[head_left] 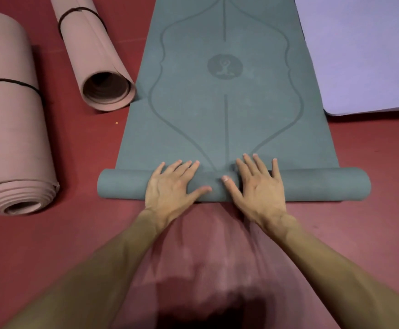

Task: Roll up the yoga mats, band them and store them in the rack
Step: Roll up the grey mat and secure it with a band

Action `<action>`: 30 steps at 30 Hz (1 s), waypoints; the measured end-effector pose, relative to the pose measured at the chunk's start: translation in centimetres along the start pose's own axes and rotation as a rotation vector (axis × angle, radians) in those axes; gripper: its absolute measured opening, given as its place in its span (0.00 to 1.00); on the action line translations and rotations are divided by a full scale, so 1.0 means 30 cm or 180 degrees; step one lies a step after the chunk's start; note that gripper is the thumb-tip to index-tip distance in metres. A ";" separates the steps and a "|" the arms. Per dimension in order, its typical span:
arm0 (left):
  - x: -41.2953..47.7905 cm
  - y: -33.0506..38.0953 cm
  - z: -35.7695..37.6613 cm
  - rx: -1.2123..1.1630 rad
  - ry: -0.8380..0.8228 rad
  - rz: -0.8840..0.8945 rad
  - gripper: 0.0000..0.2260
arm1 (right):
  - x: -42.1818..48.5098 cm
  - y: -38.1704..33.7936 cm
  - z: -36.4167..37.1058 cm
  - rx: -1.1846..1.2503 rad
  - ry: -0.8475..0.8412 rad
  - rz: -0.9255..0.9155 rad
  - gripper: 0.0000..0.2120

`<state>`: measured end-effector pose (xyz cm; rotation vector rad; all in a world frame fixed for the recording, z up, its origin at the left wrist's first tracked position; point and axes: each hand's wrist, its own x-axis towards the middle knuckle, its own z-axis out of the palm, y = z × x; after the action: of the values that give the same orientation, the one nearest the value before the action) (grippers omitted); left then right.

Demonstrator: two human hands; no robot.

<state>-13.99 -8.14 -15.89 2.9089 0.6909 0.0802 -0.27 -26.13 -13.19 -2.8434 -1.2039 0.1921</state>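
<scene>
Head cam looks down at a dark red floor [87, 233], with the teal mat [227, 103] spread flat and running away from the person, its near end curled into a short roll [312, 184] lying crosswise. The left hand [172, 186] and right hand [260, 186] sit side by side on the middle of that roll, fingers [189, 166] straight and spread, palms pressing down, gripping nothing. On the left are a big pink roll [13, 129] and a slimmer pink roll [91, 51], each ringed by a black band [8, 81], and a lavender mat [364, 55] lies flat at top right, just beside the teal one.
</scene>
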 end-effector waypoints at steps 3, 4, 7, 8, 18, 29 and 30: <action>0.030 0.009 0.008 -0.0120 0.0091 -0.0178 0.33 | -0.031 0.010 0.032 -0.0298 0.0082 -0.0461 0.49; 0.034 0.011 0.006 -0.0142 0.0118 -0.0213 0.33 | -0.017 0.019 0.033 -0.0394 -0.0010 -0.0553 0.51; 0.056 0.016 -0.016 -0.0166 -0.0108 -0.0298 0.36 | 0.040 0.045 0.017 -0.0519 -0.0238 -0.0783 0.49; 0.064 0.019 -0.027 -0.0149 -0.0201 -0.0316 0.37 | 0.054 0.051 0.008 -0.0490 -0.0298 -0.0838 0.49; -0.020 0.071 -0.054 -0.0074 0.0663 -0.0300 0.23 | 0.078 0.075 -0.100 -0.0377 -0.0777 -0.0963 0.36; -0.049 0.091 -0.010 -0.0085 0.0475 -0.0371 0.19 | -0.042 0.061 -0.088 0.0267 -0.0798 -0.0495 0.51; -0.035 0.088 -0.019 -0.0074 0.0401 -0.0378 0.20 | -0.040 0.070 -0.084 0.0463 -0.0531 -0.0375 0.49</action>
<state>-13.81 -10.86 -14.94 2.8523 0.8752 0.2576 0.74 -28.44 -10.78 -2.6666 -1.3229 0.4986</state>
